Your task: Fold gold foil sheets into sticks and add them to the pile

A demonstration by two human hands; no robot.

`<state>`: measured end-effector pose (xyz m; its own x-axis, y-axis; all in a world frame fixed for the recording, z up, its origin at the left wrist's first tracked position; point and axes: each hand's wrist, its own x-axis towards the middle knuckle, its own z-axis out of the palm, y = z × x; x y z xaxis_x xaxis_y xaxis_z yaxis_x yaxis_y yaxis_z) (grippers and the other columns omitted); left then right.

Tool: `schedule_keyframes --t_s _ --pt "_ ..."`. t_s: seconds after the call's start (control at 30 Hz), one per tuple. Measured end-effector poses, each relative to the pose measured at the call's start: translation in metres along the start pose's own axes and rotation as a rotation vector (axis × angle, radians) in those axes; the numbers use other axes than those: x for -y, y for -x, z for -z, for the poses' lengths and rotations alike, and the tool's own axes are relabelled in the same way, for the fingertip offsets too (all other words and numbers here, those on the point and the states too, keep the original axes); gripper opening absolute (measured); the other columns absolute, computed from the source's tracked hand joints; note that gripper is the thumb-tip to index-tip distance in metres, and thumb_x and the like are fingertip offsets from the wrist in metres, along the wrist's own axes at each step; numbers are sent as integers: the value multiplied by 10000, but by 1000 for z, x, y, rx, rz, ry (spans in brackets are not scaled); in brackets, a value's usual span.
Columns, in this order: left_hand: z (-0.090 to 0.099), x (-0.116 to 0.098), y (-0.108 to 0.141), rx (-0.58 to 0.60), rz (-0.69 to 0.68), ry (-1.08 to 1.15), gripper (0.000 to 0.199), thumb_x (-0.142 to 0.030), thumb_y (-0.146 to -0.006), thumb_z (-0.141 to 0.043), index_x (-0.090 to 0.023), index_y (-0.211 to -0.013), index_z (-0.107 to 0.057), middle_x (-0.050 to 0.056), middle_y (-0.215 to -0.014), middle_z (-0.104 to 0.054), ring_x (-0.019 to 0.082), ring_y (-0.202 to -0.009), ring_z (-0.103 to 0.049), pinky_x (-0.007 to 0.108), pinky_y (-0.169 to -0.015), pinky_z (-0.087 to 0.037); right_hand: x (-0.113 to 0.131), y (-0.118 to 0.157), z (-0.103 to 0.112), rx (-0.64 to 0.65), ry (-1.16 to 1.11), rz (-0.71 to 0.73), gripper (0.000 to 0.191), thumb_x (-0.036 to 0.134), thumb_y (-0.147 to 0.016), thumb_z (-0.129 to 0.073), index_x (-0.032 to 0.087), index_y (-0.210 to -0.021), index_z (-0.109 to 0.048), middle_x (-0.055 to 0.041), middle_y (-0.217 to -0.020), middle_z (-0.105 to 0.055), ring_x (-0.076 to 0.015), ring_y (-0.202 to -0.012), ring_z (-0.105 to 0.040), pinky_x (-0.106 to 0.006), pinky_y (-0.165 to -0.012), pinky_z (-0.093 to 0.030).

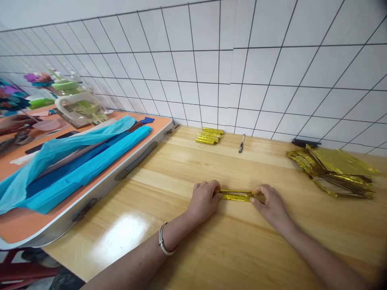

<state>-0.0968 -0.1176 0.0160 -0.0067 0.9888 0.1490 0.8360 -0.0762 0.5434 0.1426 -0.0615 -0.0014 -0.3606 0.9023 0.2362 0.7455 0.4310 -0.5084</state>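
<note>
Two bare hands are pinching a gold foil strip (236, 197) by its ends at the lower centre of the frame, apparently to keep it straight and its long folds even, with the wooden table (242, 249) seemingly serving as a firm backing. The left hand (204, 201) is curling its fingers in, thumb and fingertips closed on the strip's left end; the right hand (270, 204) is closing thumb and forefinger on the other end, a small gap opening behind the fingertips. At left, blue paper (99, 167) is lying lengthwise on an orange-topped table (121, 171), probably to avoid creasing. Loose gold foil sheets (335, 171) are resting in a pile at right, likely within easy reach. Farther off, folded gold strips (208, 137) are lying together at upper centre, perhaps to stay in order, beside a slim cutter (242, 144). At the far left edge, another person's hand (15, 123) is reaching in near a pale pink bowl (46, 125).
</note>
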Motion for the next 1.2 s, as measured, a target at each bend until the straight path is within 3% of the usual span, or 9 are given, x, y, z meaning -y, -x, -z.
schedule_keyframes --t_s 0.1,0.2,0.53,0.67,0.87,1.03,1.2 --pt "0 0 1 0 -20 4 133 -184 -775 -562 -230 -893 -522 -44 -718 -609 165 -753 -530 298 -745 -334 -2 0 0 -10 -12 4 232 251 -715 -570 213 -944 -565 -37 -913 -622 -213 -839 -550 -341 -725 -425" --pt "0 0 1 -8 -50 -16 138 -183 -788 -556 -242 -911 -535 -42 -733 -612 163 -767 -529 290 -739 -336 -3 2 0 -16 -14 94 302 241 -747 -546 232 -1048 -569 -43 -1000 -621 -220 -902 -549 -362 -775 -423" --pt "0 6 3 25 -152 -178 121 -263 -883 -480 -234 -880 -597 19 -809 -591 165 -805 -530 285 -720 -350 -4 5 -1 -24 -10 177 154 236 -796 -538 261 -865 -673 -26 -864 -622 -193 -799 -555 -341 -707 -431" --pt "5 1 4 64 -286 -317 145 -236 -901 -447 -212 -850 -581 35 -878 -580 180 -851 -503 313 -739 -346 7 8 7 2 141 265 176 214 -831 -514 257 -906 -667 -41 -928 -626 -203 -856 -538 -351 -734 -430" --pt "21 -6 5 217 -552 -487 118 -183 -895 -431 -163 -876 -546 73 -919 -557 194 -854 -483 329 -748 -369 25 15 17 79 503 546 307 53 -815 -478 172 -1060 -620 -112 -1117 -596 -271 -1092 -448 -410 -845 -387" --pt "30 -4 -4 274 -684 -539 140 -169 -899 -411 -154 -902 -551 81 -906 -551 198 -840 -491 317 -734 -391 30 6 24 152 555 639 265 61 -823 -491 151 -1030 -630 -112 -959 -639 -255 -974 -502 -379 -770 -394" --pt "29 -3 -13 289 -758 -606 179 -158 -904 -385 -146 -838 -551 85 -833 -546 197 -776 -491 317 -682 -398 40 -5 29 198 621 667 164 78 -821 -513 146 -843 -661 -95 -767 -626 -234 -830 -510 -356 -709 -388"
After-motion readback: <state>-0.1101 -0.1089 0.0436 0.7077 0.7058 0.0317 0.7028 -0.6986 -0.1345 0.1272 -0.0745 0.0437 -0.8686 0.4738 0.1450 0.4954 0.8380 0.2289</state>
